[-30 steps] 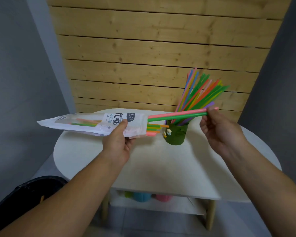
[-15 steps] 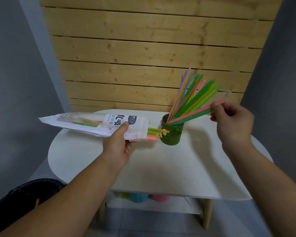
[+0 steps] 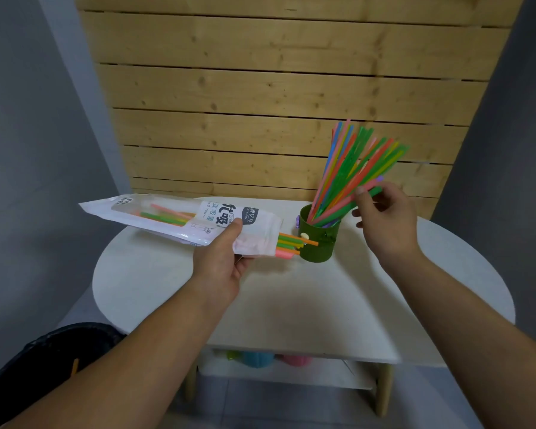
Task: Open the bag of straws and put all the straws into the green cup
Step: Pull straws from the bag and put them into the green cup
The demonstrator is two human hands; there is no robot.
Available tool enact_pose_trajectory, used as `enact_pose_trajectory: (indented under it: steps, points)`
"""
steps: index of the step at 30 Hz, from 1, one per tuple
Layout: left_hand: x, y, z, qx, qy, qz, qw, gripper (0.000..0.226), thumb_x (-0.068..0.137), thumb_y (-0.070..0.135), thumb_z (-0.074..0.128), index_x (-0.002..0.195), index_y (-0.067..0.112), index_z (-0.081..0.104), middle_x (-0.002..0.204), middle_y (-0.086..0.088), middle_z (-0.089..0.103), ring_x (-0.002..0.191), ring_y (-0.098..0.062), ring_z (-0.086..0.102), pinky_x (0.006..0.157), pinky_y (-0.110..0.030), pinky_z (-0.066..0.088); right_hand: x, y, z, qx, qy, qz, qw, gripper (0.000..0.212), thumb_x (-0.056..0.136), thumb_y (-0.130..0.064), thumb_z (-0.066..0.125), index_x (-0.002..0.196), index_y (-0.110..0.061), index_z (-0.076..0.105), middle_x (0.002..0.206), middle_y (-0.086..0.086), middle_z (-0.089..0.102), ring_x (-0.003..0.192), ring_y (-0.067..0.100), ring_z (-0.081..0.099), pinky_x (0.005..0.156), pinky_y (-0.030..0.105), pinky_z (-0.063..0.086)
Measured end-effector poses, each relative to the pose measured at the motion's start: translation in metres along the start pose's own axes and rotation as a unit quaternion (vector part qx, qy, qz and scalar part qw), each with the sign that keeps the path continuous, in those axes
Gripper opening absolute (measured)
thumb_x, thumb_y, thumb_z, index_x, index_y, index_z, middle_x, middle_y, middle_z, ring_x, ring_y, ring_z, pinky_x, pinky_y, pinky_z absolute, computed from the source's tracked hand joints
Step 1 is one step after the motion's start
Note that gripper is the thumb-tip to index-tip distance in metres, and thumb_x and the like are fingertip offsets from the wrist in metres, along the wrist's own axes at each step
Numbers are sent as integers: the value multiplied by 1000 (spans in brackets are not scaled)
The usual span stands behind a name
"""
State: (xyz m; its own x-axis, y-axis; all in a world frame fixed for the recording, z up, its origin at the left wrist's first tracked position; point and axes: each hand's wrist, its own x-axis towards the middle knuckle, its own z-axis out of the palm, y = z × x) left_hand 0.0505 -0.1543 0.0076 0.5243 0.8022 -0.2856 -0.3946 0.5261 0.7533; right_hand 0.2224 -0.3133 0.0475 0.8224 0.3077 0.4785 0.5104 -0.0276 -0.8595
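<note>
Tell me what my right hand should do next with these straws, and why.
Probably let go: the right hand holds two straws whose lower ends already sit in the cup. Then reach for the straw ends poking from the bag the left hand holds.

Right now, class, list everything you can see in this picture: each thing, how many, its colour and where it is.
straw bag: one, white with a clear window, held over the table's left side, open end toward the cup
straws in bag: several, orange, green, pink, tips poking out of the open end
green cup: one, on the table, far centre
straws in cup: many, mixed colours, fanned up and right
table: one, white, rounded
lower shelf cups: about three, green, blue, pink
bin: one, black, lower left
wood panel: one, behind the table
left hand: gripping the bag
right hand: pinching straws at the cup
</note>
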Motion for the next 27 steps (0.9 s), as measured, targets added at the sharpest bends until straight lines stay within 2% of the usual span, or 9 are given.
enact_pose_trajectory:
  steps: [2, 3, 5, 8, 14, 17, 20, 23, 27]
  points:
    - [0, -1, 0, -2, -5, 2, 1000, 24, 89, 11, 74, 106, 25, 65, 101, -2, 79, 77, -13, 78, 56, -29, 62, 1, 2, 5, -3, 0, -17, 1000, 18, 99, -27, 56, 86, -39, 57, 84, -3, 68, 81, 26, 69, 61, 31, 59]
    - [0, -1, 0, 0, -7, 3, 1000, 24, 89, 12, 74, 107, 24, 65, 101, -1, 79, 77, -13, 78, 55, -28, 62, 2, 3, 7, -12, -3, -20, 1000, 16, 100, -29, 55, 87, -39, 56, 85, 1, 68, 82, 29, 68, 64, 39, 60]
    - [1, -1, 0, 2, -9, 4, 1000, 25, 89, 12, 74, 109, 24, 66, 101, -1, 79, 76, -12, 78, 55, -27, 62, 3, 7, 10, -32, -11, -20, 999, 9, 99, -31, 53, 91, -32, 56, 86, 12, 68, 81, 36, 66, 68, 53, 58]
    - [2, -1, -1, 5, -14, 5, 1000, 28, 89, 12, 74, 114, 22, 67, 103, -1, 79, 75, -10, 77, 58, -27, 63, 6, 12, 13, -40, -13, -10, 999, 13, 98, -32, 54, 96, -19, 57, 88, 21, 67, 80, 40, 65, 69, 59, 55]
    - [3, -1, -3, 5, -13, 4, 1000, 41, 89, 13, 75, 128, 19, 64, 111, -2, 78, 81, -12, 78, 55, -26, 59, 11, 15, 11, -86, -24, -7, 996, 15, 95, -28, 60, 93, -14, 67, 81, 11, 68, 75, 27, 63, 69, 44, 55]
    - [3, -1, -2, 6, -13, 6, 1000, 36, 88, 12, 75, 121, 20, 66, 102, -1, 80, 79, -12, 78, 54, -27, 60, 12, 17, 8, -92, -37, -2, 995, 16, 91, -26, 66, 90, -10, 69, 67, 1, 54, 60, 12, 48, 62, 31, 42]
    - [3, -1, -2, 7, -16, 7, 1000, 28, 88, 12, 75, 113, 22, 67, 93, 2, 81, 78, -12, 78, 54, -27, 61, 8, 13, 4, -58, -15, 37, 998, 26, 86, -27, 75, 102, -14, 60, 67, -3, 53, 59, 5, 50, 62, 27, 45]
    - [2, 1, -2, 4, -16, 14, 1000, 29, 88, 12, 75, 113, 22, 67, 94, 2, 81, 79, -12, 78, 55, -27, 60, -3, 6, -1, -51, 26, 79, 995, 48, 80, -40, 80, 104, -17, 46, 73, -2, 53, 66, 10, 54, 62, 27, 45]
    - [1, 4, -1, 6, -21, 26, 999, 34, 88, 13, 76, 120, 21, 66, 107, 0, 79, 82, -12, 78, 60, -28, 62, -22, -3, -4, -80, 0, 173, 982, 46, 87, -52, 66, 92, -8, 53, 74, 3, 57, 67, 20, 59, 62, 40, 52]
